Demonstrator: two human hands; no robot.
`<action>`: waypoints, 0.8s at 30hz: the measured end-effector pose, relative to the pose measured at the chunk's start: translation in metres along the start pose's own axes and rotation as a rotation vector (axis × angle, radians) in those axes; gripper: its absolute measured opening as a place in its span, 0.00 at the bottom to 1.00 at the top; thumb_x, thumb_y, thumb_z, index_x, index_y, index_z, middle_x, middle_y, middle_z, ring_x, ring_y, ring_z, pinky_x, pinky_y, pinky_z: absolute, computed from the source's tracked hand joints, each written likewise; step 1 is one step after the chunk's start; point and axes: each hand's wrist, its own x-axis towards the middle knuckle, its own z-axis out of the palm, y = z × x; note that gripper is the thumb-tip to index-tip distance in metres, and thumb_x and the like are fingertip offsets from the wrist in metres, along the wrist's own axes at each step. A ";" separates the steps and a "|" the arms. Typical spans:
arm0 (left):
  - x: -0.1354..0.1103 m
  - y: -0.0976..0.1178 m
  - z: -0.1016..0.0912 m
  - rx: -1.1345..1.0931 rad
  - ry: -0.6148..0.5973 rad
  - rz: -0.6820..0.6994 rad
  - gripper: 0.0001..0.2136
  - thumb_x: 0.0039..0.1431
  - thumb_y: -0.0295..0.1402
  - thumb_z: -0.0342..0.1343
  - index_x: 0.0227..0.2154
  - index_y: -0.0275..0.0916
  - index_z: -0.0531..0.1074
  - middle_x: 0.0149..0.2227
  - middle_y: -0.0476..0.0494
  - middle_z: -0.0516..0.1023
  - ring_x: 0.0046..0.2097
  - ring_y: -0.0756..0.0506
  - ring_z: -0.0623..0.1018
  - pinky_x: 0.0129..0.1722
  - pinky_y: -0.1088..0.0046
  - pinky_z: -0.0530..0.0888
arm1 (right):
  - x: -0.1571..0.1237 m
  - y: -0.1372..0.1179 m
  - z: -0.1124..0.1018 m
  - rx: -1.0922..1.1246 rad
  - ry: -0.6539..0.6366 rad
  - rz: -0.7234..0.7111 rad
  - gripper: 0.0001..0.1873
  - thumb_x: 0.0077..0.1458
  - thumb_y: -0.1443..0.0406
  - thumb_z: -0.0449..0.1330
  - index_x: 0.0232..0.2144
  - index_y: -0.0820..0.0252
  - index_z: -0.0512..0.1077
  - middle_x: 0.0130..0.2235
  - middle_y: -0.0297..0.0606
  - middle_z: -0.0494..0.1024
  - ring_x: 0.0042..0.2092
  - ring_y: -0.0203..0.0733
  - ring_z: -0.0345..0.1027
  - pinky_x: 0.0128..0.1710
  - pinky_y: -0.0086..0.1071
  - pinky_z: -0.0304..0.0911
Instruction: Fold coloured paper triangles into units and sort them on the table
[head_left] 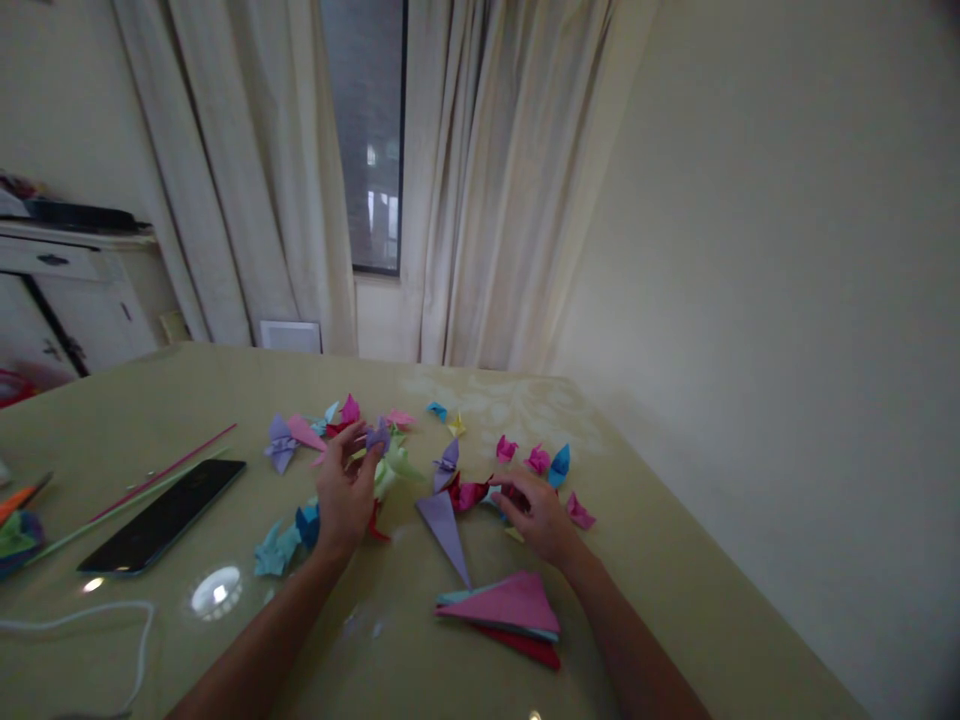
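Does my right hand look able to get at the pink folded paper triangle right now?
Probably yes: the pink folded paper triangle lies uncovered on its stack, nearer you than your right hand, with mostly bare tabletop between.

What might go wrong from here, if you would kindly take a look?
The left hand has a small purple paper figure at its fingertips; squeezing too hard might crease it.
The right hand is right beside the red paper figure among crowded pieces, so it could knock some.
The right forearm is close to the loosely fanned paper stack and might brush it askew.
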 end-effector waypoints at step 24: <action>0.009 -0.008 -0.009 0.262 -0.044 0.136 0.13 0.65 0.42 0.56 0.42 0.41 0.79 0.57 0.36 0.77 0.61 0.37 0.75 0.64 0.51 0.71 | -0.001 -0.001 -0.001 0.002 0.008 -0.026 0.12 0.69 0.58 0.59 0.44 0.56 0.79 0.38 0.40 0.81 0.37 0.44 0.73 0.39 0.36 0.68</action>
